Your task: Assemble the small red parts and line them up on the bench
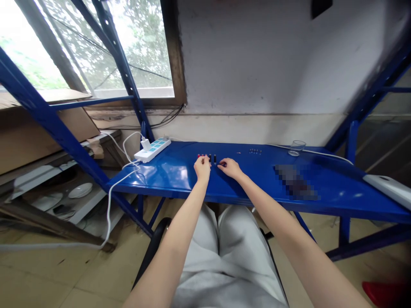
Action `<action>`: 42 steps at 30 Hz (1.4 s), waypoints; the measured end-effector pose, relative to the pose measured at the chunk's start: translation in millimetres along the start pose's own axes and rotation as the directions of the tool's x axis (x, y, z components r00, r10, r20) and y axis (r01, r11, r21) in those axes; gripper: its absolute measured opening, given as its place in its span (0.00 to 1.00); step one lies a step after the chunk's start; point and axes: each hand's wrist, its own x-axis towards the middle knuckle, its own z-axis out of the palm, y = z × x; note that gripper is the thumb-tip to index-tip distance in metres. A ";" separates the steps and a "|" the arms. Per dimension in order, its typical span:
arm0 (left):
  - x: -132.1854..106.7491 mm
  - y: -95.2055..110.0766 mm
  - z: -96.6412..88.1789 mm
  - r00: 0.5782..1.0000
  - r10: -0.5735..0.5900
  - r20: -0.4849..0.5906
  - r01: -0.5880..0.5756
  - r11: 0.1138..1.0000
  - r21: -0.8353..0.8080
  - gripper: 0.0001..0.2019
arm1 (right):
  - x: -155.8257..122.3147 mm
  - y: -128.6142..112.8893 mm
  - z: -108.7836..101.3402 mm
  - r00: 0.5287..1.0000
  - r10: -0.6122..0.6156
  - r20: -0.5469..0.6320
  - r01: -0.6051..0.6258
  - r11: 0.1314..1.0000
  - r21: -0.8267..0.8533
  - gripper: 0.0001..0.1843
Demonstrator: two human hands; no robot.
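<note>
A row of small red and dark pieces stands on the blue table, partly covered by my left hand. That hand is closed, its fingertips pinched together at the red end of the row; what they hold is too small to make out. Just right of the row, my right hand rests low over the tabletop with curled, closed fingers. Anything between its thumb and forefinger is too small to name. Farther back lies a group of tiny metallic pieces, with one small light bit left of them.
A white power strip with a plugged-in charger sits at the table's left end, its cable hanging down. A clear glass, a pixelated dark object and a white device are at the right. Blue frame posts flank the table.
</note>
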 end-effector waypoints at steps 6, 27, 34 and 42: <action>0.5 -1.9 0.5 1.000 -0.006 0.000 0.006 1.000 0.002 0.14 | 14.4 -18.4 9.5 0.990 0.141 0.004 -0.140 0.986 -0.095 0.15; -8.2 -1.1 4.6 0.916 0.161 0.368 -0.220 0.967 0.125 0.13 | -13.0 -12.5 -17.4 0.946 -0.264 -0.186 0.197 0.928 -0.315 0.10; -5.6 -7.9 7.2 0.901 0.121 0.417 -0.178 0.979 0.101 0.10 | -30.8 0.9 -18.2 0.913 -0.253 -0.319 0.201 0.962 -0.187 0.14; -8.2 1.1 5.7 0.860 0.063 0.507 -0.053 0.998 -0.034 0.12 | -35.8 7.1 -16.2 0.922 -0.127 -0.365 0.186 0.974 0.132 0.17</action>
